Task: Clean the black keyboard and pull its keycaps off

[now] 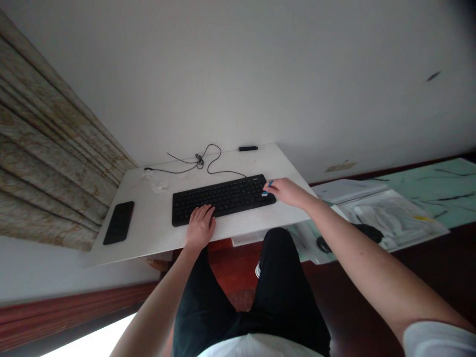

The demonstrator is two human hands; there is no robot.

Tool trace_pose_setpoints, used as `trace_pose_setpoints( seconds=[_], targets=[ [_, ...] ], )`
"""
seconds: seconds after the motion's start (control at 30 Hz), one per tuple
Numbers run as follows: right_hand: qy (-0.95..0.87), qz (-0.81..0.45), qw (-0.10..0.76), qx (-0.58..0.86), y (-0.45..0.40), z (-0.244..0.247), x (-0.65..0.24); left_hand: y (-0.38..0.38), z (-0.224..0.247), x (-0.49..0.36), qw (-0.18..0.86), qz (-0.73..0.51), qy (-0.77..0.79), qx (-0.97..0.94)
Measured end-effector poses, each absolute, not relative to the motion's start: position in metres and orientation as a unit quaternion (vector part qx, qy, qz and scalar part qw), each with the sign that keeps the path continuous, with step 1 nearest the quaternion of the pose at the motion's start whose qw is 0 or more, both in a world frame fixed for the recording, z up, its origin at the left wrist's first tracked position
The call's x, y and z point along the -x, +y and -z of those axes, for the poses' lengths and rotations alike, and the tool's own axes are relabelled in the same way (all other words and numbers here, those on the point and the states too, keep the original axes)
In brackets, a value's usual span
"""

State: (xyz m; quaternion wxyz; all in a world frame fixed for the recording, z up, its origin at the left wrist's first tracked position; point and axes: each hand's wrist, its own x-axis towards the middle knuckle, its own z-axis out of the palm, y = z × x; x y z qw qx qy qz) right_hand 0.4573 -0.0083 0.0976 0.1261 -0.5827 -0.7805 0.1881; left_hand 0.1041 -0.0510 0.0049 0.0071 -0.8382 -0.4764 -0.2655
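Right hand (288,192) has its fingers (275,185) pinched on a tiny, light, fiddly-looking blue piece (269,184) at the right end of the keyboard (223,199), best held by its edges, while the left hand (201,227) lies open on the keys (219,201).

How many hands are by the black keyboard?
2. The left hand rests on the near edge of the black keyboard. The right hand is at its right end, with its fingers on a small blue object.
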Motion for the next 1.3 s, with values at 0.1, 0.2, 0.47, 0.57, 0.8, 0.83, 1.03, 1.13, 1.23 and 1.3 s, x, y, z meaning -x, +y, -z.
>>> trace_pose_setpoints(
  seconds=[0.1, 0.2, 0.47, 0.57, 0.8, 0.83, 1.03, 1.13, 1.23, 1.3],
  targets=[
    [-0.782, -0.176, 0.105, 0.588, -0.008, -0.095, -0.462, -0.051, -0.005, -0.104, 0.006, 0.265, -0.476, 0.838],
    [-0.767, -0.152, 0.08, 0.618, -0.007, -0.094, -0.474, -0.05, -0.004, -0.103, 0.006, 0.266, -0.477, 0.838],
    [-0.773, -0.179, 0.146, 0.591, -0.013, -0.093, -0.47, -0.05, -0.002, -0.103, -0.001, 0.281, -0.47, 0.837],
    [-0.777, -0.154, 0.147, 0.593, -0.013, -0.086, -0.476, -0.05, -0.004, -0.097, -0.015, 0.3, -0.458, 0.837],
    [-0.753, -0.132, 0.239, 0.599, -0.02, -0.079, -0.488, -0.043, -0.007, -0.033, -0.018, 0.353, -0.529, 0.771],
    [-0.739, -0.125, 0.255, 0.611, -0.022, -0.078, -0.485, -0.041, -0.007, -0.021, -0.02, 0.357, -0.549, 0.755],
    [-0.651, -0.061, 0.319, 0.686, -0.044, -0.066, -0.467, -0.038, -0.005, 0.026, -0.124, 0.337, -0.606, 0.71],
    [-0.635, -0.06, 0.347, 0.687, -0.055, -0.057, -0.46, -0.04, -0.006, 0.03, -0.171, 0.291, -0.59, 0.734],
    [-0.619, -0.054, 0.371, 0.69, -0.063, -0.049, -0.457, -0.041, -0.007, 0.03, -0.18, 0.273, -0.585, 0.742],
    [-0.599, -0.041, 0.385, 0.701, -0.066, -0.045, -0.455, -0.041, -0.007, 0.029, -0.181, 0.27, -0.591, 0.738]
  ],
)
